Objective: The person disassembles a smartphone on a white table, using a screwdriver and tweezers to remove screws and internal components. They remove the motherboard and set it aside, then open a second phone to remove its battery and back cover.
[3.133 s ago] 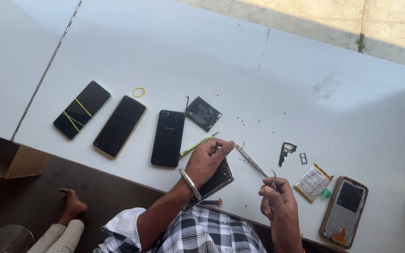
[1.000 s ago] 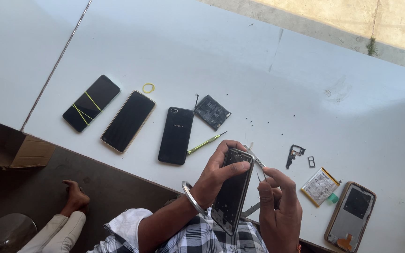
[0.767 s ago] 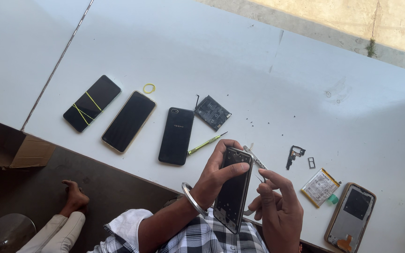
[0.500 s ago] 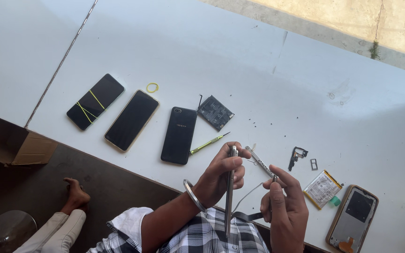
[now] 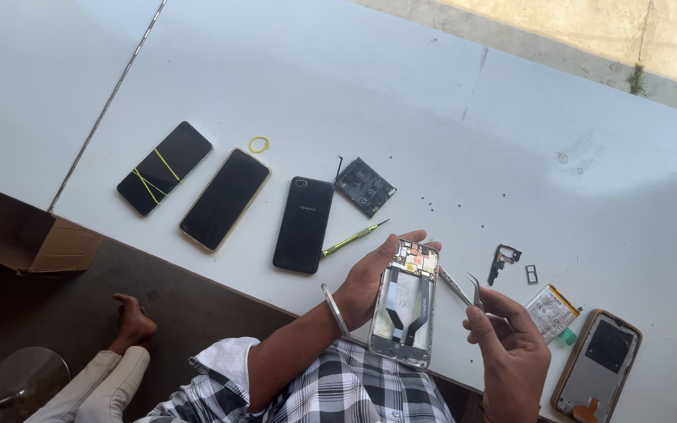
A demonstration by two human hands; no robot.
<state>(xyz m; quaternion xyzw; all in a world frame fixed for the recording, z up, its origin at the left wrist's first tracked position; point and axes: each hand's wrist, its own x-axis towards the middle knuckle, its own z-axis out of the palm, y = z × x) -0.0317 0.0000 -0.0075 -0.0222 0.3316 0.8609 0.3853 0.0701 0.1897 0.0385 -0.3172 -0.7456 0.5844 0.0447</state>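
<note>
Over the near edge of the white desk [image 5: 511, 141], the left hand [image 5: 370, 278] has its grip wrapped around an opened phone [image 5: 405, 305], held upright with its back cover off, so the circuit board, flex cables and empty battery bay face the camera. Just right of that grip, the right hand [image 5: 507, 345] pinches a pair of metal tweezers [image 5: 464, 286], tips pointing up-left toward the phone's upper edge and very near it, though I cannot tell whether they touch.

Judging by this, the step in hand is picking at a small part inside the open phone. The next move seems to call for a steady left grip and a fine, controlled approach of the tweezer tips onto the board, without scraping the cables.

Right of the right hand lie a small black bracket [image 5: 503, 260], a tiny tray [image 5: 531, 273], a loose battery [image 5: 552, 311] and a phone back shell [image 5: 597, 364]. Left of the left grip lie a green screwdriver [image 5: 350, 239], a dark square module [image 5: 364, 186], three phones face up [image 5: 225, 198] and a yellow rubber band [image 5: 258, 144]
</note>
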